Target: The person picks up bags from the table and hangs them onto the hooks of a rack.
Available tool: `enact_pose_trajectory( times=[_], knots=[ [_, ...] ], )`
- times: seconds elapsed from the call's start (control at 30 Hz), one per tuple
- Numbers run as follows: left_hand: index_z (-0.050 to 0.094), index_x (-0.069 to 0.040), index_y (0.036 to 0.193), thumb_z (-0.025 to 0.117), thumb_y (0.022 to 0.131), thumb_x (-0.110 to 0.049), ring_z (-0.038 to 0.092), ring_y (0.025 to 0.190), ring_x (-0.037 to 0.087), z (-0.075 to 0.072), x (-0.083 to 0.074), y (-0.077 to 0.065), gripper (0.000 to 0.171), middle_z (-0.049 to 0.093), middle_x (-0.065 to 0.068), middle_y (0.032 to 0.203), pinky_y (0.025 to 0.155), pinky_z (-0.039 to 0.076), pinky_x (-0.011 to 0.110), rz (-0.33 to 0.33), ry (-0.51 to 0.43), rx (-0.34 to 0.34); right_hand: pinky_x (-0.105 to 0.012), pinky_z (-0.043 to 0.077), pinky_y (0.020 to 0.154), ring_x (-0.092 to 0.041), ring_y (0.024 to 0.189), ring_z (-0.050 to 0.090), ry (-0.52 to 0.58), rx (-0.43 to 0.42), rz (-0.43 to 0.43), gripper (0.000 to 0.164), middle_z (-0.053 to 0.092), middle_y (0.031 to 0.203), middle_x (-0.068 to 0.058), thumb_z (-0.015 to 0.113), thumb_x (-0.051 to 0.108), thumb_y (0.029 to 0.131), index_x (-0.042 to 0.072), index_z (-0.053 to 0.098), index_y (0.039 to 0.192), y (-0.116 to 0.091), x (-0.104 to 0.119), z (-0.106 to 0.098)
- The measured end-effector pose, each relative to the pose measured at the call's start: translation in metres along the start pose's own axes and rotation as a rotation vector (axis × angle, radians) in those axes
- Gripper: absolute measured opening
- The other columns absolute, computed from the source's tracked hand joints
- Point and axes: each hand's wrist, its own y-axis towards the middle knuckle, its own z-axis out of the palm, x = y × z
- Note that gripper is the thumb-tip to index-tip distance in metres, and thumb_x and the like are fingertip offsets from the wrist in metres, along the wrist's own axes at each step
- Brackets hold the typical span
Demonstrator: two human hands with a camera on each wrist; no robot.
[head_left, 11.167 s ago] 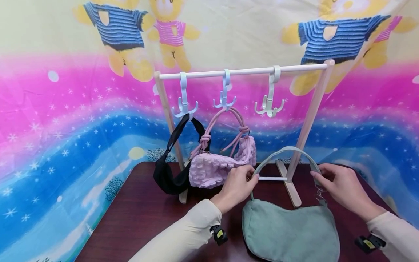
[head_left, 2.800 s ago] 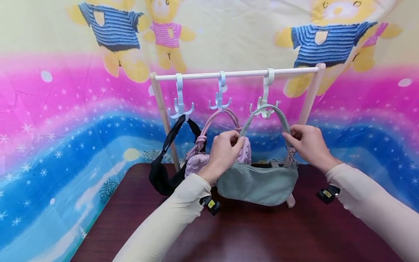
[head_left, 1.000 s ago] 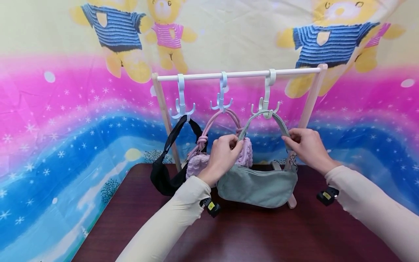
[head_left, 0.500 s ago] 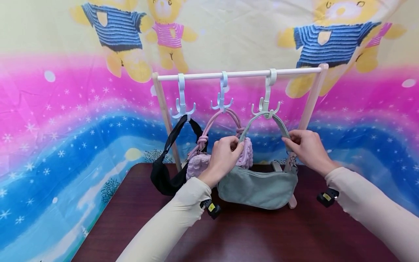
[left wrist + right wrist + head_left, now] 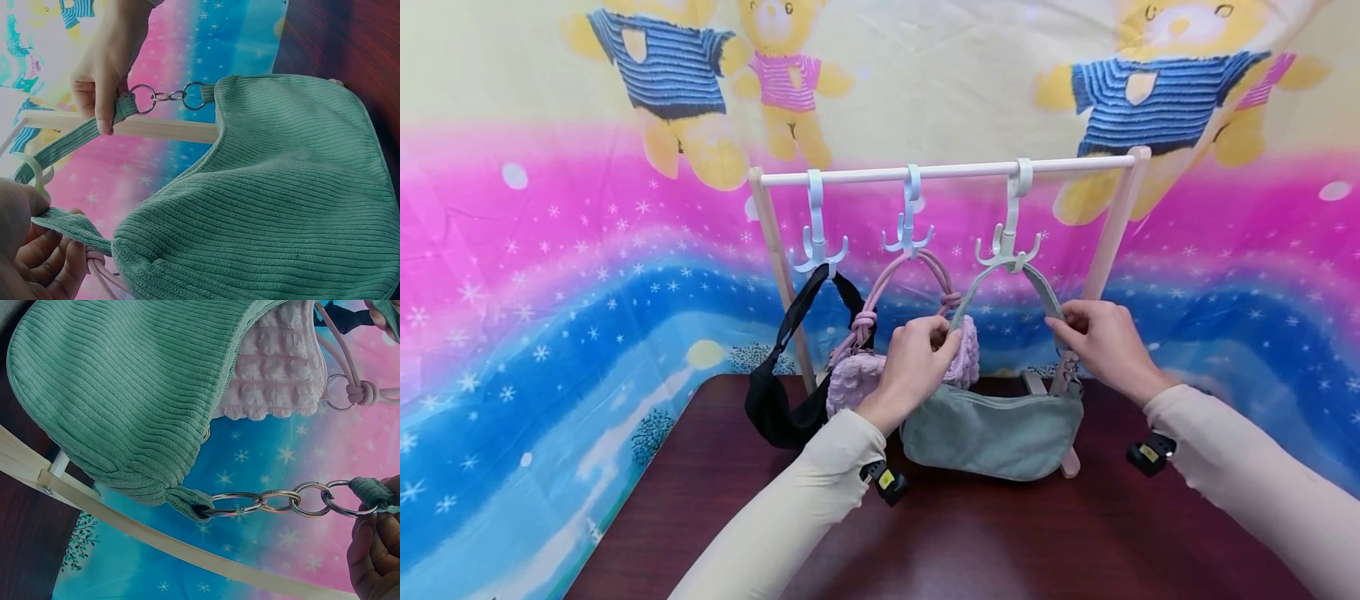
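Note:
A green corduroy handbag [image 5: 992, 433] hangs at the right of the rack, its strap looped at the pale green hook [image 5: 1012, 242]. My left hand [image 5: 917, 362] pinches the strap's left side; my right hand [image 5: 1105, 342] pinches its right side, above the chain links. In the right wrist view the metal chain [image 5: 275, 501] joins the strap end to the bag. The left wrist view shows the strap [image 5: 72, 140] running between both hands, close to the hook. Partly behind my left hand hangs a pink puffy handbag [image 5: 853, 379] by its cord handles.
At the rack's left a black handbag [image 5: 782, 412] hangs from a pale blue hook [image 5: 817, 242]. A second blue hook [image 5: 909, 229] carries the pink bag. The wooden rack [image 5: 947, 170] stands on a dark red-brown table [image 5: 925, 542], before a printed bear curtain [image 5: 587, 275].
Earlier the green bag was low in front of the rack. Both hands have raised it to the right hook. Over the last second, strap and hands have sunk slightly.

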Motion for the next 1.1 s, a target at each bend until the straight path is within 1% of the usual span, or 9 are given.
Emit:
enact_pose_trajectory(
  times=[0.2, 0.43, 0.7, 0.8, 0.9, 1.1],
  knots=[
    [0.071, -0.014, 0.091, 0.061, 0.102, -0.026, 0.055, 0.058, 0.006, 0.0005, -0.0008, -0.0020, 0.019, 0.071, -0.002, 0.075, 0.054, 0.043, 0.021, -0.005, 0.003, 0.006, -0.027, 0.046, 0.050, -0.015, 0.061, 0.063, -0.004, 0.004, 0.001, 0.017, 0.071, 0.071, -0.007, 0.064, 0.020, 0.100, 0.008, 0.072, 0.091, -0.0026, -0.0011, 0.0007],
    [0.071, -0.015, 0.089, 0.061, 0.102, -0.026, 0.053, 0.056, 0.007, 0.0019, -0.0002, -0.0026, 0.020, 0.069, -0.004, 0.072, 0.053, 0.041, 0.021, -0.004, 0.020, 0.009, -0.026, 0.048, 0.052, -0.018, 0.064, 0.067, -0.006, 0.000, 0.000, 0.016, 0.073, 0.074, -0.009, 0.065, 0.019, 0.100, 0.006, 0.073, 0.094, -0.0050, -0.0026, 0.0002],
    [0.070, -0.016, 0.087, 0.061, 0.102, -0.026, 0.052, 0.056, 0.007, 0.0022, 0.0015, -0.0032, 0.020, 0.068, -0.004, 0.071, 0.052, 0.041, 0.021, 0.001, 0.025, 0.012, -0.025, 0.046, 0.051, -0.016, 0.063, 0.064, 0.000, -0.004, 0.013, 0.015, 0.071, 0.072, -0.008, 0.066, 0.019, 0.099, 0.007, 0.072, 0.091, -0.0050, -0.0032, -0.0006],
    [0.070, -0.016, 0.086, 0.061, 0.102, -0.026, 0.053, 0.057, 0.007, 0.0027, 0.0027, -0.0034, 0.021, 0.068, -0.004, 0.071, 0.052, 0.041, 0.022, 0.001, 0.023, 0.014, -0.025, 0.046, 0.051, -0.017, 0.063, 0.064, 0.004, 0.001, 0.017, 0.015, 0.071, 0.072, -0.007, 0.067, 0.019, 0.099, 0.007, 0.072, 0.091, -0.0050, -0.0026, -0.0002],
    [0.069, -0.016, 0.086, 0.061, 0.102, -0.026, 0.054, 0.057, 0.007, 0.0033, 0.0039, -0.0035, 0.021, 0.068, -0.004, 0.071, 0.052, 0.041, 0.021, 0.002, 0.021, 0.015, -0.025, 0.045, 0.051, -0.018, 0.063, 0.065, 0.005, 0.001, 0.012, 0.016, 0.071, 0.072, -0.007, 0.066, 0.019, 0.099, 0.007, 0.072, 0.089, -0.0051, -0.0031, 0.0005],
    [0.069, -0.015, 0.086, 0.061, 0.102, -0.026, 0.052, 0.055, 0.008, 0.0038, 0.0050, -0.0044, 0.021, 0.067, -0.004, 0.070, 0.051, 0.041, 0.022, -0.010, 0.014, 0.019, -0.026, 0.046, 0.050, -0.016, 0.062, 0.064, -0.001, 0.001, -0.006, 0.016, 0.071, 0.071, -0.007, 0.066, 0.019, 0.099, 0.008, 0.071, 0.089, -0.0060, -0.0037, 0.0024]
  ],
)
